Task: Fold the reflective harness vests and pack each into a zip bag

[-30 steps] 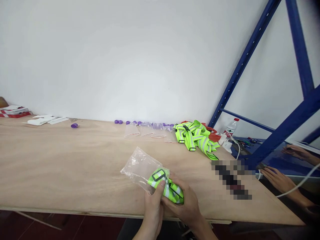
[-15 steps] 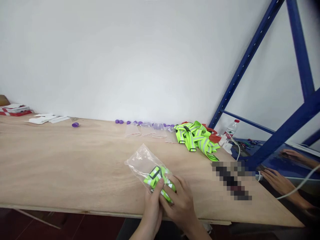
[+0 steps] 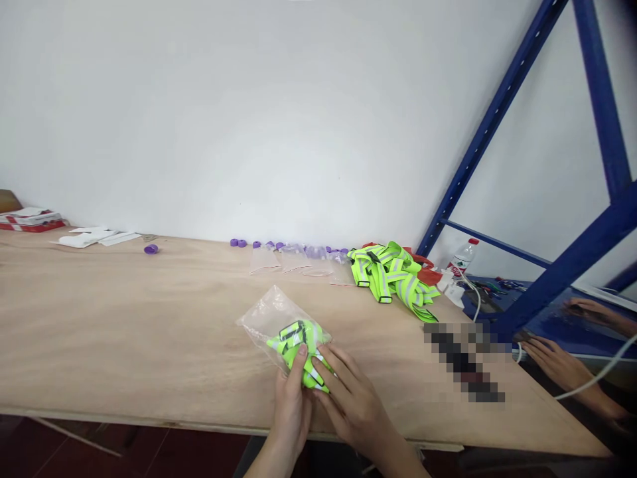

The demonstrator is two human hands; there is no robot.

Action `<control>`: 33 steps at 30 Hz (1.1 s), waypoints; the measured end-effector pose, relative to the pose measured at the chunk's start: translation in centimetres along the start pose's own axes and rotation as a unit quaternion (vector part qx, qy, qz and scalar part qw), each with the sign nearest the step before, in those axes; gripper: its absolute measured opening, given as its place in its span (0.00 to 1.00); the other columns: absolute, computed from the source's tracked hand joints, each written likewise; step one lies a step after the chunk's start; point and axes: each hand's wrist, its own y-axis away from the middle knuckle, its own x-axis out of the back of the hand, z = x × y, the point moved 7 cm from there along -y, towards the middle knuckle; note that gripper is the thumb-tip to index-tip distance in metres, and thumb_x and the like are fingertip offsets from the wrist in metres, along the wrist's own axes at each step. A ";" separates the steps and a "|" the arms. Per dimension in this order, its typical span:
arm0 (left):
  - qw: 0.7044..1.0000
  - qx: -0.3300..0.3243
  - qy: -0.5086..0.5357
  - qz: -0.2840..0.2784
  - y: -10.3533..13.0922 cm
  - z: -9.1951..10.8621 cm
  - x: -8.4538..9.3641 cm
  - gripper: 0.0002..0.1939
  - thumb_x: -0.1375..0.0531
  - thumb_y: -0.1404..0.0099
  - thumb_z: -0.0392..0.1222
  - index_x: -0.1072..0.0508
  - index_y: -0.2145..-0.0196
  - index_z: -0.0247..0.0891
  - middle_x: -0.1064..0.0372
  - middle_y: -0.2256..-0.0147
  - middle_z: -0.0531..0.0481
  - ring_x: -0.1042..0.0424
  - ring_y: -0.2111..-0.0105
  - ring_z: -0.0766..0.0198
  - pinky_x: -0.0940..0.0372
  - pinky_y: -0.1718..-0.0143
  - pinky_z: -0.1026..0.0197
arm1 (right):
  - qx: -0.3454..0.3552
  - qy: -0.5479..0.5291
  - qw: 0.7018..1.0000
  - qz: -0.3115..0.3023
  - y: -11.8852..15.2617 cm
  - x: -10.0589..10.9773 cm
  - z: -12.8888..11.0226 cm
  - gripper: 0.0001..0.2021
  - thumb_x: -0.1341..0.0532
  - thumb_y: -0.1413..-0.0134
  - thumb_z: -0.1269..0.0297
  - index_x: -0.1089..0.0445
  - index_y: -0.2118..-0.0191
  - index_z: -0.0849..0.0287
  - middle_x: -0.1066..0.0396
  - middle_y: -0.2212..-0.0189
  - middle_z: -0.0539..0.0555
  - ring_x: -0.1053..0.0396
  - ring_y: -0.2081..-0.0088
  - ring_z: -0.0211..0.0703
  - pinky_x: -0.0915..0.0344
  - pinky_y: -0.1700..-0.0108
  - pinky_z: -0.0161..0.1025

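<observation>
A clear plastic bag (image 3: 263, 312) lies tilted above the front part of the table, with a folded neon-yellow reflective strap (image 3: 293, 342) partly inside it. The strap has silver-white stripes and a black buckle. My left hand (image 3: 291, 398) grips the lower end of the bag and strap, thumb on top. From the right, my right hand (image 3: 358, 405) closes over the same end, its fingers pressed on the strap. Just where the bag's mouth ends under my fingers is hidden.
A heap of neon reflective straps (image 3: 393, 272) lies at the back right. Left of it are several flat bags (image 3: 293, 261) and purple rings (image 3: 237, 243). A bottle (image 3: 462, 257) stands by the blue rack (image 3: 478, 146). Another person's hand (image 3: 552, 358) is at far right.
Both hands and the bag have shifted slightly left. The strap sits farther up inside the bag, and my right fingers have spread over its lower end.
</observation>
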 end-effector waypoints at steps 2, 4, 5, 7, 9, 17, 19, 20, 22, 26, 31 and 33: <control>1.000 0.006 -0.003 -0.005 0.0 0.2 0.1 0.28 0.24 0.51 0.49 0.22 0.54 0.37 0.22 0.53 0.42 0.24 0.51 0.50 0.30 0.49 0.56 | 0.003 0.010 1.000 0.005 0.0 -0.1 0.0 0.18 0.43 0.35 0.72 0.31 0.43 0.69 0.29 0.44 0.67 0.36 0.38 0.56 0.27 0.44 0.51; 1.000 0.010 -0.009 -0.013 0.2 0.6 0.0 0.29 0.24 0.51 0.49 0.22 0.53 0.37 0.23 0.52 0.41 0.26 0.48 0.48 0.31 0.47 0.55 | 0.007 0.022 1.000 0.008 0.0 -0.2 0.1 0.17 0.44 0.35 0.72 0.30 0.44 0.70 0.29 0.45 0.68 0.34 0.39 0.56 0.26 0.45 0.51; 1.000 0.011 -0.015 -0.017 0.3 0.8 0.0 0.29 0.24 0.51 0.50 0.22 0.52 0.37 0.23 0.52 0.41 0.27 0.46 0.47 0.32 0.46 0.54 | 0.010 0.028 1.000 0.010 0.1 -0.3 0.1 0.16 0.44 0.35 0.72 0.30 0.44 0.70 0.28 0.46 0.68 0.33 0.40 0.56 0.26 0.45 0.51; 0.999 0.008 -0.035 -0.027 0.6 1.1 -0.1 0.29 0.25 0.50 0.50 0.22 0.51 0.38 0.23 0.51 0.42 0.30 0.43 0.47 0.34 0.43 0.54 | 0.013 0.039 0.999 0.017 0.1 -0.3 0.2 0.16 0.44 0.34 0.72 0.29 0.45 0.70 0.27 0.48 0.68 0.32 0.41 0.56 0.25 0.46 0.51; 0.997 0.001 -0.060 -0.041 0.9 1.3 -0.2 0.28 0.25 0.48 0.51 0.21 0.51 0.39 0.23 0.50 0.43 0.31 0.42 0.46 0.36 0.41 0.54 | 0.014 0.047 0.998 0.035 0.1 -0.1 0.2 0.15 0.44 0.35 0.72 0.29 0.46 0.68 0.26 0.51 0.68 0.31 0.42 0.55 0.25 0.47 0.50; 0.996 0.012 -0.067 -0.054 1.2 0.3 0.3 0.28 0.28 0.45 0.56 0.21 0.50 0.38 0.25 0.47 0.40 0.31 0.42 0.43 0.35 0.42 0.49 | 0.004 0.055 0.997 0.060 -0.7 0.8 -0.2 0.14 0.42 0.38 0.73 0.26 0.49 0.63 0.26 0.52 0.67 0.29 0.46 0.55 0.25 0.50 0.49; 0.995 0.012 -0.067 -0.066 1.4 0.1 0.0 0.28 0.28 0.45 0.55 0.21 0.51 0.38 0.24 0.49 0.40 0.29 0.44 0.44 0.33 0.43 0.50 | -0.006 0.033 0.997 0.069 -1.0 0.9 -0.2 0.12 0.42 0.36 0.72 0.27 0.50 0.64 0.25 0.53 0.66 0.28 0.48 0.53 0.24 0.50 0.48; 0.995 0.009 -0.070 -0.069 1.5 0.0 -0.1 0.27 0.28 0.45 0.54 0.20 0.52 0.37 0.23 0.51 0.39 0.28 0.45 0.44 0.33 0.44 0.50 | -0.006 0.022 0.997 0.077 -1.1 0.9 -0.2 0.11 0.42 0.36 0.72 0.28 0.50 0.65 0.24 0.54 0.65 0.27 0.48 0.52 0.25 0.49 0.47; 0.995 0.004 -0.070 -0.075 1.8 -0.2 -0.5 0.27 0.27 0.46 0.53 0.20 0.52 0.36 0.22 0.53 0.39 0.27 0.47 0.44 0.33 0.44 0.49 | 0.004 0.013 0.995 0.095 -1.3 1.0 -0.4 0.10 0.43 0.36 0.73 0.29 0.52 0.65 0.23 0.57 0.63 0.27 0.48 0.51 0.25 0.49 0.47; 0.995 0.012 -0.043 -0.094 2.4 -0.6 -1.2 0.27 0.27 0.45 0.53 0.21 0.52 0.35 0.22 0.54 0.39 0.27 0.47 0.45 0.35 0.43 0.50 | -0.022 0.023 0.993 0.112 -1.4 1.2 -0.2 0.08 0.43 0.35 0.72 0.27 0.56 0.61 0.26 0.61 0.62 0.26 0.55 0.49 0.24 0.54 0.45; 0.992 0.075 -0.008 -0.106 1.7 -0.3 -0.2 0.25 0.26 0.47 0.50 0.21 0.55 0.34 0.21 0.57 0.39 0.24 0.51 0.45 0.30 0.50 0.52 | -0.007 0.009 0.998 0.060 -1.0 1.6 -0.3 0.11 0.40 0.36 0.67 0.27 0.50 0.62 0.27 0.60 0.63 0.26 0.56 0.49 0.24 0.55 0.44; 0.990 0.098 0.013 -0.102 1.1 0.1 0.4 0.25 0.27 0.46 0.52 0.21 0.55 0.34 0.21 0.56 0.38 0.23 0.53 0.45 0.29 0.51 0.51 | 0.004 0.001 0.999 0.045 -0.6 1.6 -0.4 0.12 0.40 0.35 0.66 0.28 0.49 0.62 0.27 0.59 0.64 0.26 0.54 0.50 0.24 0.54 0.43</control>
